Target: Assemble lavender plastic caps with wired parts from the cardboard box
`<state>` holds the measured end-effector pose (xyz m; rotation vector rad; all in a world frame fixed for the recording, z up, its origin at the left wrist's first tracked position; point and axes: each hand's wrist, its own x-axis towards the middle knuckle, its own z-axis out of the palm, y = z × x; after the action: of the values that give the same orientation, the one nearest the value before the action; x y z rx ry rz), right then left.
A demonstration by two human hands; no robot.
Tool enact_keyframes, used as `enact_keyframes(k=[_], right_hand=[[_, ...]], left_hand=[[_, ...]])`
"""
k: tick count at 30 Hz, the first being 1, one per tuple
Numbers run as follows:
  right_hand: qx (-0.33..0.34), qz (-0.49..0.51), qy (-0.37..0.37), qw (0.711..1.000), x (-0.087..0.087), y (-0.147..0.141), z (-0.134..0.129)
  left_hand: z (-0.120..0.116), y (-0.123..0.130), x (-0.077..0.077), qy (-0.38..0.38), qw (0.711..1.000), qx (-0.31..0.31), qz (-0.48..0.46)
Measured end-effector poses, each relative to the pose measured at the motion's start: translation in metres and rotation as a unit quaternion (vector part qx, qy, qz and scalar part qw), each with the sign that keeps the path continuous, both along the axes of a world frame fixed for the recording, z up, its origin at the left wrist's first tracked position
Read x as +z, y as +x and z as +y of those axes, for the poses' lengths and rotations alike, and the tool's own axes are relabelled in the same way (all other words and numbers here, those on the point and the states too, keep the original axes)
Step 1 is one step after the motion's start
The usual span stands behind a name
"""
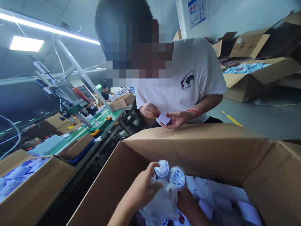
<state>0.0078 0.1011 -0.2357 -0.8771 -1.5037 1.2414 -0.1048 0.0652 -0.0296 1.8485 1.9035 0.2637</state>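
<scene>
Two white cylinders with round slotted ends are inside the big cardboard box (192, 138), covered in clear plastic. Around the left cylinder (162, 169) curl the fingers of my left hand (144, 186), with crumpled clear plastic bagging (162, 197) hanging under them. My right hand (184, 197) is closed at the right cylinder (178, 178) from below; its fingers are mostly hidden behind the cylinder and the plastic. Under both hands lie several white wrapped pieces (218, 201). Another slotted end (164, 222) shows at the bottom edge.
Across the box a co-worker (178, 81) holds a small white card-like piece (164, 118) in both hands. At left stands a green-topped workbench (110, 121) with a press machine (68, 94). An open carton (35, 185) of white pieces stands lower left; more cartons (249, 78) stand behind right.
</scene>
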Motion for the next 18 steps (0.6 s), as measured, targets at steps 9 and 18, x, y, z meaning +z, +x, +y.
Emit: enact_keyframes(k=[9, 18], right_hand=[[0.069, -0.006, 0.003, 0.998, 0.021, 0.004, -0.008], [0.011, 0.253, -0.257, 0.933, 0.021, -0.014, 0.003]], left_hand=[[0.003, -0.005, -0.001, 0.022, 0.996, -0.015, 0.089], [-0.006, 0.007, 0.009, -0.091, 0.983, -0.03, 0.155]])
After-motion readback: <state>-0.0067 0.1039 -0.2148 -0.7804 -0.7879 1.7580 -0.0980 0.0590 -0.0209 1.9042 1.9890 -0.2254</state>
